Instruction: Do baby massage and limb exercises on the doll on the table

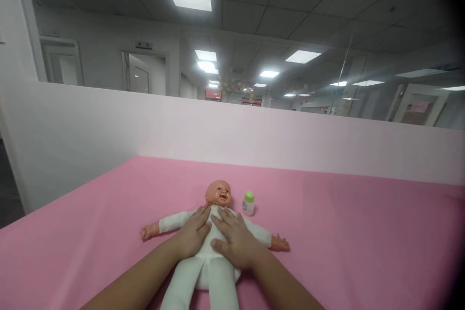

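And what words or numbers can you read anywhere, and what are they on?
None can be read.
Label on the small whitish plastic bottle with a green cap: too small.
Dark rectangular sign above the open white door: too small and blurred.
Pink rectangular sheet on the white door at far right: too blurred.
Red rectangular panels far back: too blurred.

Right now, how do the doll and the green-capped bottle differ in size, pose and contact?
The doll is far larger than the bottle. The doll lies face up with arms spread; the bottle appears to stand upright. The left hand and right hand rest on the doll's torso; neither touches the bottle. Both things are on the pink surface.
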Demonstrator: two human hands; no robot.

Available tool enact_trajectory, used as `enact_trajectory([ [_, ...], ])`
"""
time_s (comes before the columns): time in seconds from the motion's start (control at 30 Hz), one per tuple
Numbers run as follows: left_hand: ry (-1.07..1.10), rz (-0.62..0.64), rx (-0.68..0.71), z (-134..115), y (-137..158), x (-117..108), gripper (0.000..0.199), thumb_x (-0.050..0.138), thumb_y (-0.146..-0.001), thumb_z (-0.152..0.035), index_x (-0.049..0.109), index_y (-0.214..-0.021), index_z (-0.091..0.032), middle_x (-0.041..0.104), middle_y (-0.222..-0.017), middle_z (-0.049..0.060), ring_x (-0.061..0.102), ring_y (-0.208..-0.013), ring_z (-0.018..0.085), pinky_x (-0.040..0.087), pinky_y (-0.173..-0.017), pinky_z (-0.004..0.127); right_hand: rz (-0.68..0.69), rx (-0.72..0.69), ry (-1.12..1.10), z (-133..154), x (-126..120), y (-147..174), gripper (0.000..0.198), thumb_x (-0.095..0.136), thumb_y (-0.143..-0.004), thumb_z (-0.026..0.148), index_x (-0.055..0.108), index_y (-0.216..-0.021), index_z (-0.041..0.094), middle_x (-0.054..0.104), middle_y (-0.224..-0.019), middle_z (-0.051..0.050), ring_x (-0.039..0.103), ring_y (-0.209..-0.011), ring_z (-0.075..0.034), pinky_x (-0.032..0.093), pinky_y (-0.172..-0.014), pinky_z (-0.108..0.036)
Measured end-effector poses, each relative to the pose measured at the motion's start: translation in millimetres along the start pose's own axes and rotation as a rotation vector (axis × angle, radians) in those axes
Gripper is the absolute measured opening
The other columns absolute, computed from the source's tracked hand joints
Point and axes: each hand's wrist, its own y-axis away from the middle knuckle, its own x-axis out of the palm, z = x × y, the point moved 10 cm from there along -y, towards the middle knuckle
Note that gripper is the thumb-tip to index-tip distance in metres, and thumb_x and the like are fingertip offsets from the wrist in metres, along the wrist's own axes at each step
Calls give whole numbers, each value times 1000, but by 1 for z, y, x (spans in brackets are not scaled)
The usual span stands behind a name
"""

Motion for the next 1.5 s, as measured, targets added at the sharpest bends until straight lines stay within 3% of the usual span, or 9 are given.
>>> enact_trajectory([
  [0.1,-37,2,12,-9,0,0,75,35,-104,-54,29,-166,-11,19,-173,12,14,-162,31,12,-132,53,-44,81,6,-20,-4,-2,81,48,-100,71,28,-167,30,16,-175,-6,10,-162,-35,9,-129,-58],
  [0.27,-77,-2,14,-23,3,-4,77,36,-104,-56,31,-165,-8,24,-172,14,19,-161,32,17,-131,52,-256,141,-52,-38,-21,1,69,54,-100,62,47,-156,23,51,-156,-13,46,-144,-31,35,-120,-45],
  [0.47,-52,-166,202,-66,27,-49,47,58,-97,-46,73,-131,-18,71,-135,13,66,-127,34,50,-111,48,-281,245,-108,-59,-28,5,51,48,-105,52,57,-146,23,63,-141,-12,58,-129,-29,43,-108,-42],
  [0.6,254,90,478,-114,50,-39,26,64,-95,-35,84,-107,-21,81,-107,8,75,-104,27,59,-95,38,-284,202,-125,-55,-34,7,45,47,-106,48,62,-142,26,68,-135,-10,62,-123,-29,46,-103,-40],
  [0.73,352,274,591,-135,61,-15,30,64,-98,-37,82,-116,-23,81,-105,9,74,-108,28,53,-109,43,-306,153,-130,-51,-37,7,40,47,-106,43,64,-138,28,71,-130,-7,63,-119,-27,48,-99,-38],
  [0.9,110,162,427,-98,35,-8,49,48,-105,-52,66,-144,-28,55,-156,7,44,-150,31,30,-127,52,-301,162,-174,-54,-35,6,37,50,-105,41,67,-135,27,71,-131,-6,64,-121,-26,49,-101,-38],
  [1.07,-72,66,218,-52,11,-10,66,39,-105,-63,46,-160,-27,28,-172,5,21,-160,31,18,-131,55,-306,180,-186,-53,-36,8,41,54,-102,41,66,-138,27,68,-137,-7,62,-126,-27,48,-106,-41],
  [1.37,3,-76,118,-31,3,-18,73,42,-102,-64,47,-158,-17,46,-163,10,39,-153,29,27,-129,46,-462,175,-25,-40,-52,15,39,64,-95,37,72,-131,22,68,-136,-12,61,-128,-29,45,-113,-45],
  [1.5,100,-137,94,-24,0,-24,64,41,-104,-57,54,-152,-17,52,-159,12,46,-148,28,32,-127,47,-381,-238,-80,34,-38,23,25,64,-96,40,81,-109,26,71,-134,-6,64,-126,-24,46,-113,-39],
])
